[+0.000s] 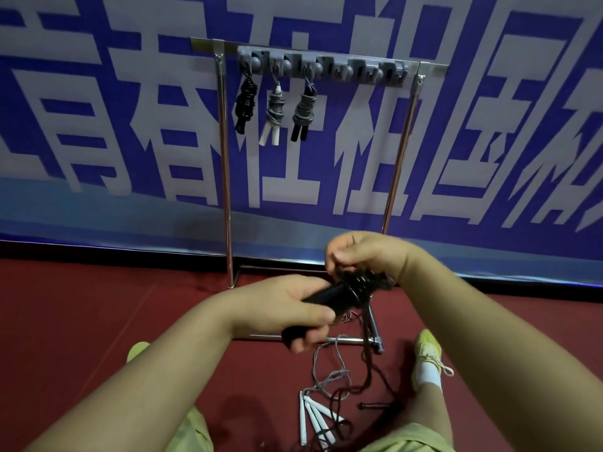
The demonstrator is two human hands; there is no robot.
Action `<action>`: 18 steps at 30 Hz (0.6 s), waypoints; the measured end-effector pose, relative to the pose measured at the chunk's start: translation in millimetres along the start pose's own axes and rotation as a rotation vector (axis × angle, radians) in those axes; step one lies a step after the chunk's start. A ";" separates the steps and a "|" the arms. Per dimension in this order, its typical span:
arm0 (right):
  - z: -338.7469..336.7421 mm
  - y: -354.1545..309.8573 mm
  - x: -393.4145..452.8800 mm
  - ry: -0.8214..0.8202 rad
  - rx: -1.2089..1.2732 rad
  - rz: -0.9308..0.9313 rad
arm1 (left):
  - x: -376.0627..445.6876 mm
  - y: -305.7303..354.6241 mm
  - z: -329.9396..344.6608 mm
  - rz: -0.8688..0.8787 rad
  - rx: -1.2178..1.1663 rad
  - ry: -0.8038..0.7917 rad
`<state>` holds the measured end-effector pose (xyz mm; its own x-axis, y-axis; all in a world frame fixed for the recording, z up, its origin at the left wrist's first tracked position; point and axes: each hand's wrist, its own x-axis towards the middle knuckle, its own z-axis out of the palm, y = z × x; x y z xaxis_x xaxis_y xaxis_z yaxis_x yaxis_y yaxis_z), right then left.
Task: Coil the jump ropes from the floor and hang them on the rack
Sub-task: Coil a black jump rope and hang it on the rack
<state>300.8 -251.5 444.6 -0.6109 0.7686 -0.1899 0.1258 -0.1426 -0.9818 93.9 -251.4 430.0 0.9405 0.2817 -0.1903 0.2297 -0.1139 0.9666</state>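
Both hands closed: left hand [287,308] grips black rope handles [313,311]; right hand [362,256] pinches cord [359,282] above.

Black rope [350,288]: we grip its black handles in our left hand, cord wound around them under our right hand, tail trailing down.
White-handled ropes [315,415]: loose, tangled on floor below our hands.
Rack [326,65]: beyond our hands, three coiled ropes hanging.

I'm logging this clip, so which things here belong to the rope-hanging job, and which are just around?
Job:
black rope being wound, left hand, right hand
white-handled ropes on floor
rack, three hung ropes

Around:
banner
shoe
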 end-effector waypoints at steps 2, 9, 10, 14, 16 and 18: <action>2.0 20.4 2.4 0.106 0.238 -0.027 | -0.9 -5.2 -3.7 0.074 -0.119 0.087; 44.7 69.1 15.6 0.607 -0.050 0.024 | 23.9 -52.7 -24.1 -0.108 -0.213 0.522; 49.0 71.7 18.8 0.664 -0.141 0.067 | 27.2 -58.6 -25.4 -0.145 -0.120 0.527; 52.0 70.8 26.1 0.828 -0.137 0.207 | 38.3 -62.0 -26.0 -0.230 0.196 0.584; 51.7 66.0 26.1 0.844 -0.077 0.261 | 40.0 -57.7 -26.3 -0.270 0.435 0.615; 51.7 61.4 25.6 0.823 -0.037 0.301 | 39.7 -53.7 -24.0 -0.333 0.703 0.634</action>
<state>252.5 -272.8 379.1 0.2081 0.9097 -0.3594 0.2251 -0.4021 -0.8875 112.8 -211.2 374.7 0.5412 0.8339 -0.1081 0.7453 -0.4162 0.5209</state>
